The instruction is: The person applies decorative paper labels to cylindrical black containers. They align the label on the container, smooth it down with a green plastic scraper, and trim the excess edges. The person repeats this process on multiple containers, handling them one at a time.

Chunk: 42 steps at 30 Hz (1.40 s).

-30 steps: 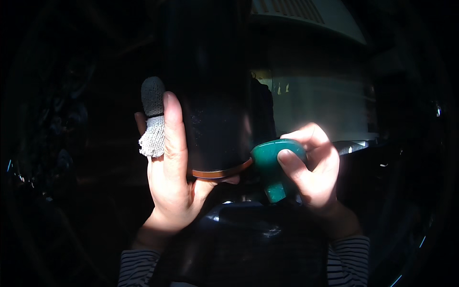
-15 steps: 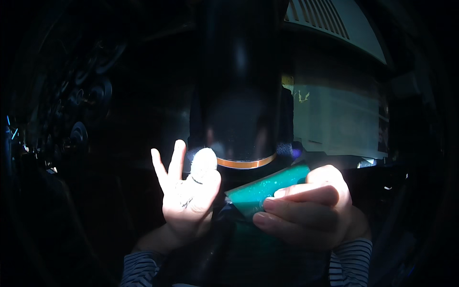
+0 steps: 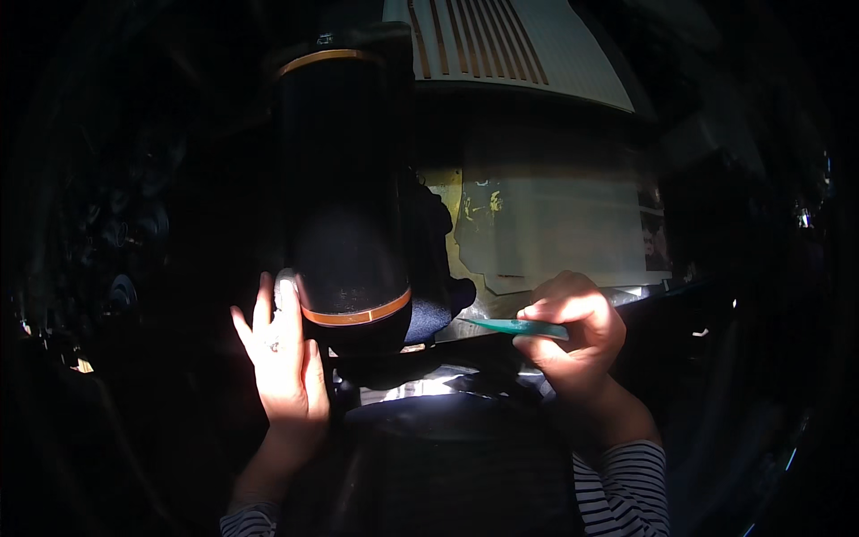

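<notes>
Hands apart! The right hand (image 3: 580, 336) pinched a flat green piece (image 3: 497, 326), likely light and springy, best held by an edge; the left hand (image 3: 288, 367), splayed, lay beside a black cylinder (image 3: 344, 197), probably slick.

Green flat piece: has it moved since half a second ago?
Yes, to the right: judged by the pale sheet, the green flat piece in the right hand now lies mostly past the sheet's left edge.
</notes>
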Motion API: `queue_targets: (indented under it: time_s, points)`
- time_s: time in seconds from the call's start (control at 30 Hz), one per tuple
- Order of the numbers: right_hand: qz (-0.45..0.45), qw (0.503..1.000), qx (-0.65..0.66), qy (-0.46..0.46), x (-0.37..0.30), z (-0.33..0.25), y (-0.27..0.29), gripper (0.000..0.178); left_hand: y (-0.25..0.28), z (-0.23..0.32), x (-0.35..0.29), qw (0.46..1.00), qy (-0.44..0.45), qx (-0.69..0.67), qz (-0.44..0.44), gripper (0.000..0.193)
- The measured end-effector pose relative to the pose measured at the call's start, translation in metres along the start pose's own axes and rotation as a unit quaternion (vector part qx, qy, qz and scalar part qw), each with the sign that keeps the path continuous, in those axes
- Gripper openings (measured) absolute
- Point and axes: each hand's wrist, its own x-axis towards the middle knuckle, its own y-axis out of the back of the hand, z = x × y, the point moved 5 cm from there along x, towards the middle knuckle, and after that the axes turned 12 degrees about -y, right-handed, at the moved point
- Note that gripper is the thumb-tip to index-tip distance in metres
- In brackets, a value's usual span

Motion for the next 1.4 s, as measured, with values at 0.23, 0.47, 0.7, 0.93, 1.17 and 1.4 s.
queue_targets:
  time_s: [0.23, 0.47, 0.7, 0.93, 1.17, 1.4]
  points:
    - [-0.030, 0.980, 0.158, -0.116, 0.088, -0.013, -0.011, 0.023, -0.003, 0.043, 0.008, 0.935, -0.195, 0.296, 0.014, 0.036]
    - [-0.167, 0.907, -0.386, 0.015, 0.267, -0.036, -0.080, 0.028, -0.002, 0.055, 0.043, 0.963, -0.231, 0.135, 0.019, 0.031]
    - [-0.253, 0.902, -0.347, 0.041, 0.195, -0.112, -0.029, 0.038, 0.029, 0.028, 0.076, 0.950, -0.171, -0.085, 0.247, 0.029]
    - [0.120, 0.956, -0.216, 0.159, -0.039, -0.100, 0.051, 0.022, 0.044, 0.057, 0.085, 0.922, -0.252, -0.013, 0.293, 0.039]
    - [0.390, 0.809, -0.211, -0.386, -0.301, -0.009, 0.207, 0.021, 0.009, 0.086, 0.101, 0.925, -0.277, 0.053, 0.255, 0.038]
    - [0.555, 0.425, -0.360, -0.618, -0.563, 0.166, 0.311, 0.026, -0.050, 0.075, 0.122, 0.933, -0.294, 0.125, 0.166, 0.033]
